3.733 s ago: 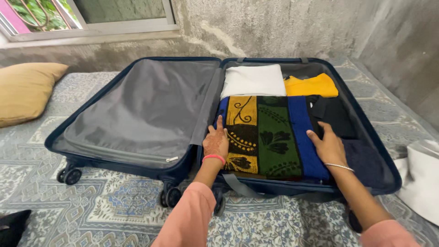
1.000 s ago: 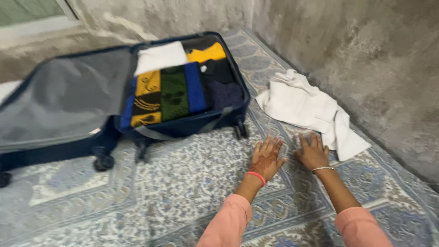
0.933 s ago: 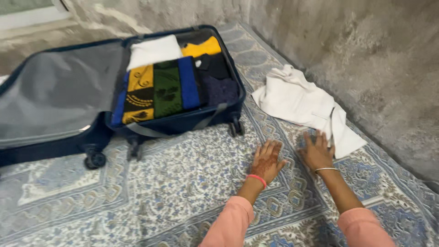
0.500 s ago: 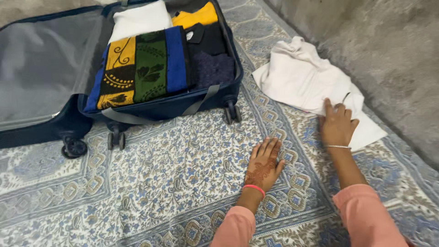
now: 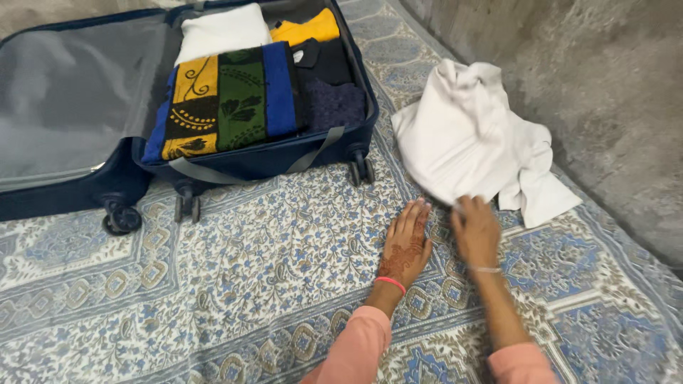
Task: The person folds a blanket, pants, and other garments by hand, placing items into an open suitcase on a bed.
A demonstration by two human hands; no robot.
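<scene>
We see our right hand (image 5: 475,231) at the near edge of a crumpled white cloth garment (image 5: 473,142); the fingers curl into that edge and seem to pinch it, though motion blur keeps us from being sure; the cloth lies up and to the right of the hand, toward the rough grey concrete wall (image 5: 605,78). Our left hand (image 5: 405,245) lies flat, fingers together and extended, palm down on the printed bedspread (image 5: 235,284), just beside the right hand and short of the cloth's edge; so the right hand is the nearer one. The garment's long axis runs roughly from the hands away toward the far right, with one loose flap trailing off to the right.

The cloth looks soft, thin and matte, heaped in loose folds; the bedspread is a flat cotton weave with blue and tan floral pattern. To the left, well apart from the hands, stands an open navy hard-shell suitcase (image 5: 359,92) on small wheels; its right half holds a folded towel (image 5: 228,96) in yellow, green, blue and black, beside white, yellow and dark folded clothes.
</scene>
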